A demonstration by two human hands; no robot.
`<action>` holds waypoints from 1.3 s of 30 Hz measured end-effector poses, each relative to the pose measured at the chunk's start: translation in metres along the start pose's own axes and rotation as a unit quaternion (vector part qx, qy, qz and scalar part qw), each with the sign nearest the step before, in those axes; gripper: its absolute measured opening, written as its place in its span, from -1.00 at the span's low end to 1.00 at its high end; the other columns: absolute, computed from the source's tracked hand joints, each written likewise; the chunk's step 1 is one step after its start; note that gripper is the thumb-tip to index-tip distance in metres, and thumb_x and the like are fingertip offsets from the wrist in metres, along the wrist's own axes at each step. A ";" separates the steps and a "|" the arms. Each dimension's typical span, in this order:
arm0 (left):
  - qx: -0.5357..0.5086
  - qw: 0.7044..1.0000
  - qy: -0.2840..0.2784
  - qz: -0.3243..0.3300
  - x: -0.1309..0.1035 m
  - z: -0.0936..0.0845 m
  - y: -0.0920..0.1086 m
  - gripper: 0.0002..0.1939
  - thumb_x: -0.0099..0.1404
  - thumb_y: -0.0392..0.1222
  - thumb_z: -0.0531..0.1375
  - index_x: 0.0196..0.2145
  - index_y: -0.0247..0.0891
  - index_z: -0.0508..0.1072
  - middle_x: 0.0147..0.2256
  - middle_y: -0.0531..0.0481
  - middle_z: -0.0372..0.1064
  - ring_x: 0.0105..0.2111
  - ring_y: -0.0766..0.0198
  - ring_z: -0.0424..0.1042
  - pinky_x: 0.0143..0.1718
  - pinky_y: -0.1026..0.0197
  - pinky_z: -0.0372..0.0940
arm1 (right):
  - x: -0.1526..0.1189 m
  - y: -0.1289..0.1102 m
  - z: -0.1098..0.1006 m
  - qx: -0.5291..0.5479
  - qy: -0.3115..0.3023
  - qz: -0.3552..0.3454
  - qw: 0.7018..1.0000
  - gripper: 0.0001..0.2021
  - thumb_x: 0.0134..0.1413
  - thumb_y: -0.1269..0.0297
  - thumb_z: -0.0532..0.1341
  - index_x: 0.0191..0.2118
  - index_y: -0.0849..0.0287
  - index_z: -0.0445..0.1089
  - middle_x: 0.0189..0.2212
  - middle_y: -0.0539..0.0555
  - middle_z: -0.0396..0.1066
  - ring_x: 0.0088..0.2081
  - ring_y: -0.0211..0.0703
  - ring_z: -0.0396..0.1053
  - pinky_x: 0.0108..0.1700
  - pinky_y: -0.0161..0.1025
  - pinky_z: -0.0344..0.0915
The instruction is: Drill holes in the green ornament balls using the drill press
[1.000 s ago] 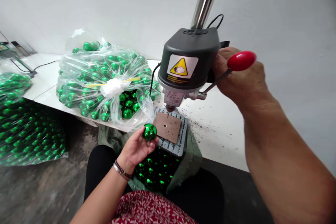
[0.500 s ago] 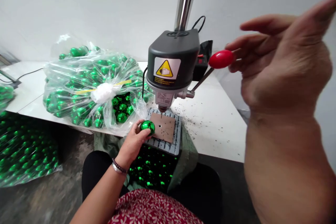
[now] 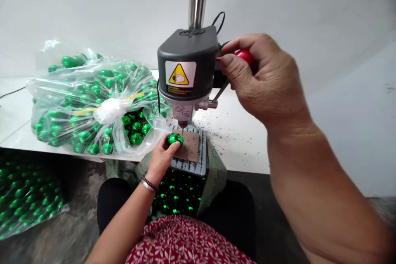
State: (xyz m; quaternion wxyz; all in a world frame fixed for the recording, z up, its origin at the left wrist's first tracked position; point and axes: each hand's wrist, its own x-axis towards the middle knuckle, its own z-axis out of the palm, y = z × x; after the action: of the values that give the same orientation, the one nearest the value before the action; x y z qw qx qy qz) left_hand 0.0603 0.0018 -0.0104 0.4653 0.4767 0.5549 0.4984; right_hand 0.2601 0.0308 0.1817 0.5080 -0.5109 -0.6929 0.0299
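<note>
A shiny green ball [image 3: 175,138] is held between the thumb and fingers of my left hand [image 3: 161,156], over the left part of a brown board [image 3: 189,150] on the drill press base. The thin drill bit [image 3: 182,132] stands just right of the ball, above the board. My right hand [image 3: 262,76] is wrapped round the red knob [image 3: 245,56] of the lever on the right side of the dark drill head [image 3: 187,64]. A bracelet and a metal bangle circle my left wrist.
Left of the drill, a knotted clear bag [image 3: 108,111] of green balls lies on the white table [image 3: 244,154]. Another bag [image 3: 27,189] sits lower left. Green balls [image 3: 176,194] lie in a green sack between my knees. Dark shavings dot the table.
My right hand has closed round the red knob, where before its fingers were spread beside it. My left hand has brought the green ball closer to the drill bit. The view has shifted right.
</note>
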 end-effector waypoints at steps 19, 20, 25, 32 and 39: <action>0.102 0.988 0.011 0.114 0.027 -0.032 -0.031 -0.42 0.09 -0.04 0.32 0.07 -0.27 0.43 0.07 -0.18 0.43 0.09 0.02 0.38 0.20 -0.01 0.20 | -0.026 0.003 0.008 0.089 0.146 0.069 0.983 -0.34 0.19 -0.21 -0.19 0.05 0.20 0.31 -0.24 0.00 0.35 -0.25 -0.46 0.35 -0.15 -0.31 0.34; 0.096 0.989 0.005 0.110 0.027 -0.034 -0.031 -0.42 0.10 -0.04 0.32 0.07 -0.27 0.44 0.05 -0.18 0.44 0.08 0.03 0.40 0.18 0.00 0.21 | -0.044 0.012 0.017 0.093 0.151 0.089 0.980 -0.37 0.23 -0.19 -0.21 0.07 0.19 0.29 -0.16 0.06 0.37 -0.16 -0.38 0.38 -0.10 -0.26 0.38; 0.059 0.995 -0.011 0.080 0.024 -0.040 -0.033 -0.43 0.08 -0.03 0.30 0.03 -0.31 0.46 -0.01 -0.17 0.50 0.00 0.05 0.45 0.12 0.02 0.29 | -0.164 0.063 0.088 0.053 0.030 0.259 0.964 -0.35 0.22 -0.21 -0.13 0.11 0.21 0.31 0.04 0.28 0.38 0.10 0.04 0.36 0.07 0.10 0.39; 0.057 0.996 0.013 0.067 0.019 -0.037 -0.039 -0.44 0.10 -0.02 0.28 0.04 -0.29 0.45 0.02 -0.17 0.47 0.04 0.04 0.42 0.15 0.01 0.25 | -0.225 0.091 0.143 0.024 0.002 0.250 0.968 -0.39 0.23 -0.12 -0.09 0.21 0.19 0.20 0.18 0.24 0.28 0.23 -0.03 0.26 0.23 0.05 0.29; 0.052 0.997 0.021 0.061 0.010 -0.036 -0.042 -0.44 0.13 -0.02 0.27 0.06 -0.29 0.42 0.05 -0.18 0.43 0.08 0.05 0.38 0.19 0.02 0.20 | -0.223 0.104 0.139 0.005 -0.006 0.231 0.973 -0.46 0.24 -0.07 -0.06 0.17 0.15 0.25 0.13 0.23 0.34 0.15 -0.03 0.35 0.15 -0.01 0.35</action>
State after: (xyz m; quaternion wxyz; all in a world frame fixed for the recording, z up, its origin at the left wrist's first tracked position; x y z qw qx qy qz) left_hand 0.0205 0.0058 -0.0497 0.3972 0.5225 0.5595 0.5061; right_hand 0.2199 -0.0180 -0.0942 0.4859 -0.6539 -0.5594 0.1531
